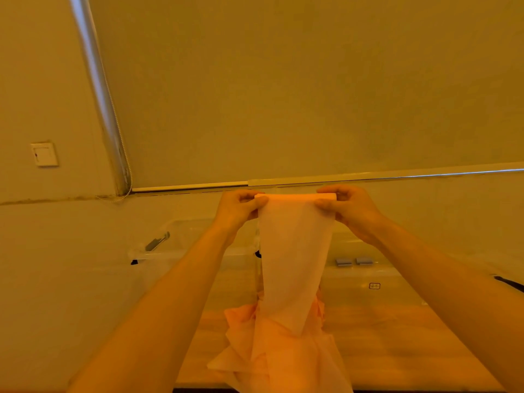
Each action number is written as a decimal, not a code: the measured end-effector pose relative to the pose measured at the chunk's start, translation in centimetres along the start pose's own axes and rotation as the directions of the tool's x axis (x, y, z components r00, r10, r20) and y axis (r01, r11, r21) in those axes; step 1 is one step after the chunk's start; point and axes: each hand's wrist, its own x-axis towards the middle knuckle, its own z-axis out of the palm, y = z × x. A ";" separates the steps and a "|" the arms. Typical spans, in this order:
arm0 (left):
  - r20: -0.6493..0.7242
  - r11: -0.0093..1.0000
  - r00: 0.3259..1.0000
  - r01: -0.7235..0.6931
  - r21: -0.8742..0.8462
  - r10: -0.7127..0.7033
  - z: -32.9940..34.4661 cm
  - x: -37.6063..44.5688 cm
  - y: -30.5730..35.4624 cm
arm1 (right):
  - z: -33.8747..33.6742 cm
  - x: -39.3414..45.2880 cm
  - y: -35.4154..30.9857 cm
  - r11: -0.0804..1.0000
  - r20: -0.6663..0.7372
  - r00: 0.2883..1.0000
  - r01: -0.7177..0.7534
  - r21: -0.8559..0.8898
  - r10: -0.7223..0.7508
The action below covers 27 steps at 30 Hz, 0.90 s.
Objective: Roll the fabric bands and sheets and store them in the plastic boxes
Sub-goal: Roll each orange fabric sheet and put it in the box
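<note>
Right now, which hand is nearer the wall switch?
Left. The left hand pinches the fabric band's top corner on the wall switch's side; the right hand pinches the far corner.

You're in a plain indoor room, likely a home or office: a drawn roller blind (312, 89) with bead chain (124, 154) fills the far wall, a wall switch (44, 154) sits far left, a wooden table (397, 341) lies near.

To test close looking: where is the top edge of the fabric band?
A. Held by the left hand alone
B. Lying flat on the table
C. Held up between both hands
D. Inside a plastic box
C: the left hand and right hand each pinch an end of the fabric band, which hangs down.
</note>
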 end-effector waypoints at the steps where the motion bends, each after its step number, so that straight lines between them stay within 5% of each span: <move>1: 0.004 1.000 1.000 0.001 0.007 -0.001 0.0 -0.1 -0.1 | 0.0 0.0 0.2 1.000 0.000 1.000 0.003 -0.005 -0.003; 27: 0.042 0.991 0.997 -0.068 0.113 0.064 0.8 -0.5 -2.9 | 0.7 -0.4 3.0 0.998 -0.078 0.997 0.015 -0.055 -0.019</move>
